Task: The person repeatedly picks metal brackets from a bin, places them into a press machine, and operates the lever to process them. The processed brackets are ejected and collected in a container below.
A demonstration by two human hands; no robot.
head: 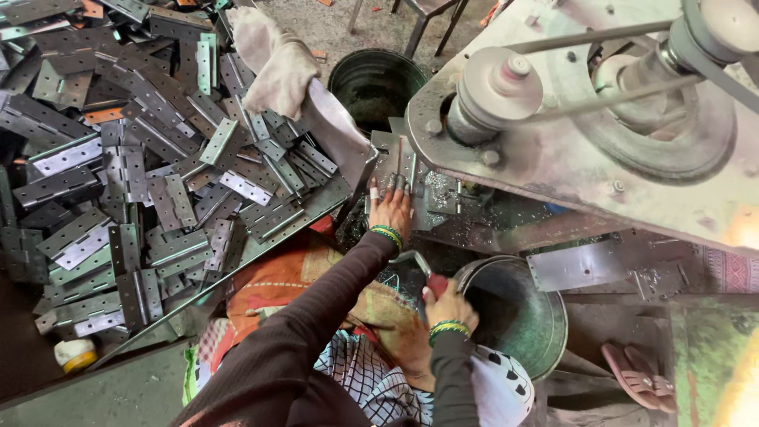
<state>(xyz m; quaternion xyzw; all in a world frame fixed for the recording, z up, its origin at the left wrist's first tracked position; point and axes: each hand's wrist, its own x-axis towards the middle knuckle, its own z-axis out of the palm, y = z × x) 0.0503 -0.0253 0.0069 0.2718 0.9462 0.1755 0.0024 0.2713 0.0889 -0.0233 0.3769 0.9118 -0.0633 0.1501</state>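
A metal hinge [407,170] stands upright under the machine [569,134], pressed in place by the left hand [390,209], fingers grasping it. The right hand [449,304] is clenched around a red-handled lever [423,269] above a green bucket [545,332]. A heap of hinges [158,174] lies left.

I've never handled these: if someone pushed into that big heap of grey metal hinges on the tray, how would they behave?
The hinges look like stiff flat steel, so each probably feels heavy for its size. They lie loosely criss-crossed, so a push would likely send them sliding and clattering rather than rolling. Being jointed, one lifted by a single leaf may well swing open.
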